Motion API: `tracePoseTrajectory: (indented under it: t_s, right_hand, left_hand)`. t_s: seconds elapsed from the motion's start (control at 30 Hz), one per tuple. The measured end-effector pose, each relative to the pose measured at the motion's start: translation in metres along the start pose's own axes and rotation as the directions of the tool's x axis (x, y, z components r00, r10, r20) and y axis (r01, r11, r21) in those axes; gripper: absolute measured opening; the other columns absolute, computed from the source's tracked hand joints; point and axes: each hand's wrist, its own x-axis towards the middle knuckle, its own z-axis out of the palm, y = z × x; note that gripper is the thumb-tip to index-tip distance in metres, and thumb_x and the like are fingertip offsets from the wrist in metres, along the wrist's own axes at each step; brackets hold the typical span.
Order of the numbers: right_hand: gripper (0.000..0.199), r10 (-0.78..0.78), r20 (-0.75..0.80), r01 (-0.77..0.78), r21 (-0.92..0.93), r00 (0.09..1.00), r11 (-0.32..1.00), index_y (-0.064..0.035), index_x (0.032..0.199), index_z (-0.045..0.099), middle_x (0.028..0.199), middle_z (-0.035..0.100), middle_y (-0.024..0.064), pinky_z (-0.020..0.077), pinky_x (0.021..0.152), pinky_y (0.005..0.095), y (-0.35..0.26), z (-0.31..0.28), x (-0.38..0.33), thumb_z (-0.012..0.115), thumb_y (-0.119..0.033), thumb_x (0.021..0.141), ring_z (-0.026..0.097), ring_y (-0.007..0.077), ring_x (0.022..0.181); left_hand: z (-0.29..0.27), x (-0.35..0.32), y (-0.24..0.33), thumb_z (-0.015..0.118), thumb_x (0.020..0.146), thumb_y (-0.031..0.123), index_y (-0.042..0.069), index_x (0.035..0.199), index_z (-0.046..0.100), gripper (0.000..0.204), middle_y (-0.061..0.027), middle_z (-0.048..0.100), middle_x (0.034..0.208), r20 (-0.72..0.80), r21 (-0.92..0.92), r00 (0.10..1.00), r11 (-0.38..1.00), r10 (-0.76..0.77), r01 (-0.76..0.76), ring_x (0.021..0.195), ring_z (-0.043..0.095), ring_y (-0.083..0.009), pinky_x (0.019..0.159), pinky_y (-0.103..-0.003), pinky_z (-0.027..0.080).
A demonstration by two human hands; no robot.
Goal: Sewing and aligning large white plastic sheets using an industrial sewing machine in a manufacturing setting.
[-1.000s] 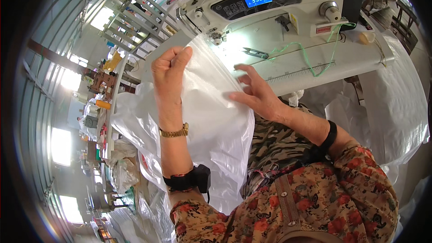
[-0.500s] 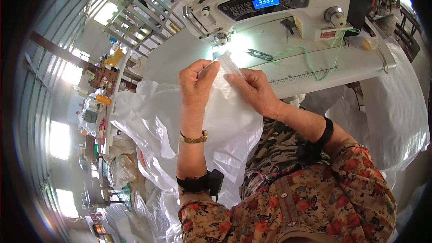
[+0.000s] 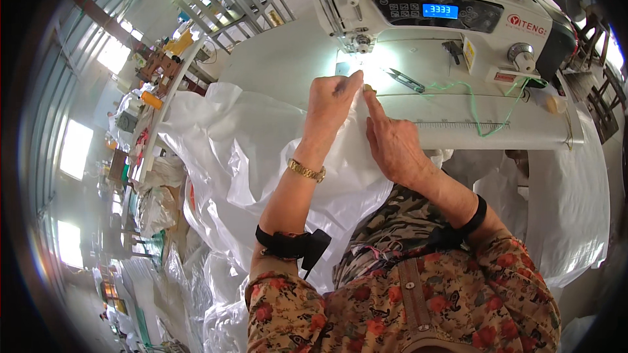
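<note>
A large sheet of white woven plastic fabric (image 3: 242, 150) hangs from the sewing table down over my lap and to the left. My left hand (image 3: 332, 101) pinches the fabric's top edge just in front of the white industrial sewing machine (image 3: 432, 16), close to its needle area (image 3: 360, 44). My right hand (image 3: 392, 140) lies flat on the fabric beside it, index finger stretched up along the same edge. Both hands touch each other at the fabric edge.
Small thread snips (image 3: 407, 80) and a loose green thread (image 3: 484, 108) lie on the white table (image 3: 536, 131) right of my hands. More white fabric drapes off the table's right side (image 3: 569, 209). Piles of white bags and cluttered benches fill the floor on the left (image 3: 150, 176).
Both hands moved forward and up with the fabric edge, from held in the air above my lap to the table right before the machine's needle.
</note>
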Motion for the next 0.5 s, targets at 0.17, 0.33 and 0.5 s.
tracePoseTrajectory:
  t_s: [0.17, 0.33, 0.5]
  right_hand:
    - [0.062, 0.006, 0.004, -0.006, -0.065, 1.0, 0.998, 0.0096, 0.143, 0.025, 0.069, 0.064, 0.0153, 0.0487, 0.053, 0.0418, 0.002, 0.003, -0.002, 0.051, -0.008, 0.09, 0.062, 0.0323, 0.054]
    - [0.062, -0.05, -0.122, 0.05, -0.001, 0.991, 0.999, 0.0102, 0.143, 0.024, 0.074, 0.066, 0.0164, 0.0492, 0.053, 0.0392, 0.012, 0.017, -0.015, 0.052, -0.009, 0.091, 0.063, 0.0318, 0.055]
    - [0.035, 0.171, 0.015, -0.17, 0.236, 0.985, 0.957, 0.0025, 0.122, 0.056, 0.076, 0.065, 0.0202, 0.0491, 0.058, 0.0364, 0.023, 0.001, -0.002, 0.055, -0.021, 0.095, 0.064, 0.0251, 0.061]
  left_hand:
    - [0.002, 0.002, -0.01, 0.067, 0.084, 0.023, -0.007, 0.059, 0.047, 0.044, 0.0033, 0.031, 0.052, 0.071, -0.009, 0.997, 1.0, -0.023, 0.023, 0.052, 0.027, -0.0069, 0.045, -0.03, 0.024]
    - [-0.002, 0.013, -0.021, 0.064, 0.086, 0.021, -0.01, 0.066, 0.051, 0.039, -0.0044, 0.035, 0.051, 0.131, 0.046, 0.991, 0.998, 0.025, -0.032, 0.052, 0.031, -0.0106, 0.048, -0.033, 0.031]
    - [-0.004, 0.021, -0.027, 0.062, 0.088, 0.019, -0.011, 0.076, 0.056, 0.033, -0.0108, 0.044, 0.055, 0.135, 0.101, 0.988, 0.991, 0.078, -0.092, 0.053, 0.036, -0.0146, 0.051, -0.036, 0.036]
